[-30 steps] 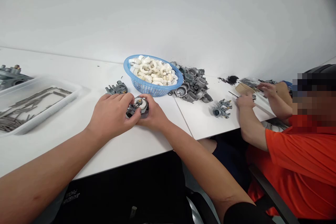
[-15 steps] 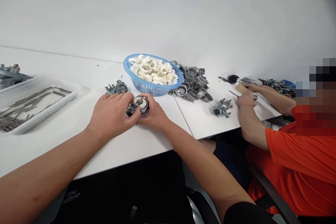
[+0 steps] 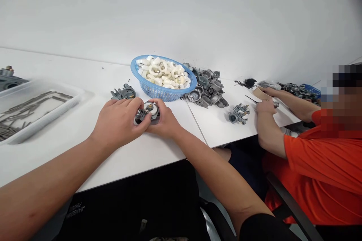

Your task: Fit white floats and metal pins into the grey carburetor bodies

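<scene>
L hand [image 3: 117, 122], R hand [image 3: 165, 120] both gripping carburetor body [image 3: 147, 112], fingers closed around it, unit sitting between hands over white table [image 3: 70, 162]. Spare carb [image 3: 123, 92] lying just beyond L hand. Blue basket [image 3: 166, 96] of white rings [image 3: 161, 73] sitting ahead, carb-body pile [image 3: 207, 90] touching it. Co-worker's hands [image 3: 266, 106] working at right.
</scene>
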Available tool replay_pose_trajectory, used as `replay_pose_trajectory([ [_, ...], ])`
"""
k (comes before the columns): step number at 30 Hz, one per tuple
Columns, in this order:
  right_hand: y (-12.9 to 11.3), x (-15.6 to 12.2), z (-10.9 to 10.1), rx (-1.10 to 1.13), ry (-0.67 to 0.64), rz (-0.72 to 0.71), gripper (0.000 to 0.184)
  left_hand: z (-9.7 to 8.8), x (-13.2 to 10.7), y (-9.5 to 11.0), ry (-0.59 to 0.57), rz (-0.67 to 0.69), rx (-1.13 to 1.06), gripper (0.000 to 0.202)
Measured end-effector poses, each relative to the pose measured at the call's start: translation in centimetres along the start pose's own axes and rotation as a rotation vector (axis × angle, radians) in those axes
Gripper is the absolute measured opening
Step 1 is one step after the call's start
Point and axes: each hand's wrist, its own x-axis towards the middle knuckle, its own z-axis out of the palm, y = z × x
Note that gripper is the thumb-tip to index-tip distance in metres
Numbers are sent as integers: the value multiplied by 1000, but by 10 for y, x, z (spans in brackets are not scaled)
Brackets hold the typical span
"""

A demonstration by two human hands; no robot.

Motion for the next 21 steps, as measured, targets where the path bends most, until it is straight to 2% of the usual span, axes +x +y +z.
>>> replay_pose_trajectory([
  [10,3,-1,0,40,10,-7,79,-3,2,2,-48,-27,-40,26],
  [15,5,-2,0,107,8,19,87,-5,5,-2,-108,-130,-155,33],
  [21,10,-3,-1,171,6,58,100,-6,5,-7,-164,-176,-236,42],
])
